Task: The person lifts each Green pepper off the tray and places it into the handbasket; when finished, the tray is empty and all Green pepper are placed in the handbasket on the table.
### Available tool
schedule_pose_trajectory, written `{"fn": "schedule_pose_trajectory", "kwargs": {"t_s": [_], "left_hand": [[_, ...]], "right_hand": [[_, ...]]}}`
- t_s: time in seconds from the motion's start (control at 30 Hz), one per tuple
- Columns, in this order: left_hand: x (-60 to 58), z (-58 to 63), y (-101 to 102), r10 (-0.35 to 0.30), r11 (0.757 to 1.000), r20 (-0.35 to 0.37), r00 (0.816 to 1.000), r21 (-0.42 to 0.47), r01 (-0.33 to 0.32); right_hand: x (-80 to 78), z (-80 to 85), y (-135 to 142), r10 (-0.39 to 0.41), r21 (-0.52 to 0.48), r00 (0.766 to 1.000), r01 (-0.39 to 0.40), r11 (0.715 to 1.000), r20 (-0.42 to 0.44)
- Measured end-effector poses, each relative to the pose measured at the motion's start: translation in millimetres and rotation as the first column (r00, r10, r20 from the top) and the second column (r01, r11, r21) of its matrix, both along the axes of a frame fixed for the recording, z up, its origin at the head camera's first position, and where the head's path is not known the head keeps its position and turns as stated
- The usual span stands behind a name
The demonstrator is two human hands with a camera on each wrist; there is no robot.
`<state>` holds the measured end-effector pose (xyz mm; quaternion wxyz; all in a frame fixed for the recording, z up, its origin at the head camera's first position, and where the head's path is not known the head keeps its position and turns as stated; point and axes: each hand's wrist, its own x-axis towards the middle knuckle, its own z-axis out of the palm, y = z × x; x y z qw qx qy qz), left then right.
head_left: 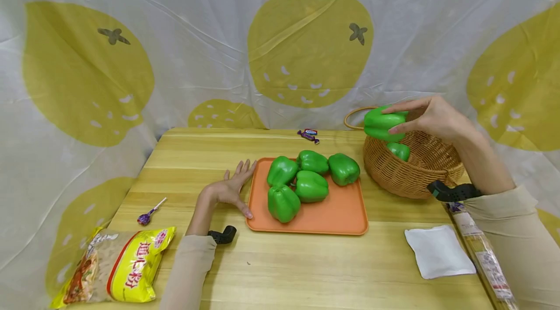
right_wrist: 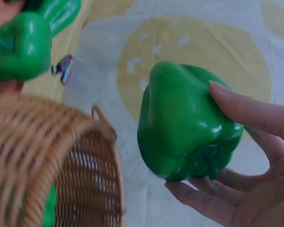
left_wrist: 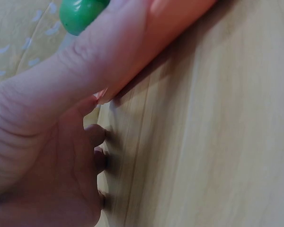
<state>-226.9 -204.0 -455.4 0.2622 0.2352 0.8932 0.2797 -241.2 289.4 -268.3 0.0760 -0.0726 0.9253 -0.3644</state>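
My right hand [head_left: 430,118] pinches a green bell pepper [head_left: 379,124] between thumb and fingers, above the left rim of a wicker basket [head_left: 395,181]. In the right wrist view the held bell pepper [right_wrist: 184,123] is tilted, its stem low. Another green pepper [head_left: 398,151] lies inside the basket. Several green peppers [head_left: 311,186] lie on an orange tray [head_left: 323,222] at the middle of the table. With fingers spread, my left hand [head_left: 227,191] rests at the tray's left edge; its thumb touches the rim. In the left wrist view its fingertips meet the wooden tabletop.
A yellow noodle bag [head_left: 127,266] and a lollipop [head_left: 148,213] lie at the left. Wrapped candies [head_left: 308,136] are behind the tray. A white cloth square [head_left: 439,251] and a long clear packet [head_left: 481,256] lie at the right. A lemon-print curtain [head_left: 210,57] stands behind.
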Motion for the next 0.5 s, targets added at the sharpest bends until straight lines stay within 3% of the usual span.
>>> {"fn": "schedule_pose_trajectory", "kwargs": {"t_s": [0.2,0.5], "left_hand": [[0.5,0.4,0.1,0.0,1.0,-0.001,1.0,-0.011,0.0],[0.6,-0.1,-0.6,-0.005,1.0,0.002,1.0,0.014,0.005]], "right_hand": [[-20.4,-3.0,38.0,-0.063,0.022,0.996,0.062,0.998,0.058],[-41.4,-28.7,73.9,-0.115,-0.03,0.984,0.12,0.992,0.133]]}}
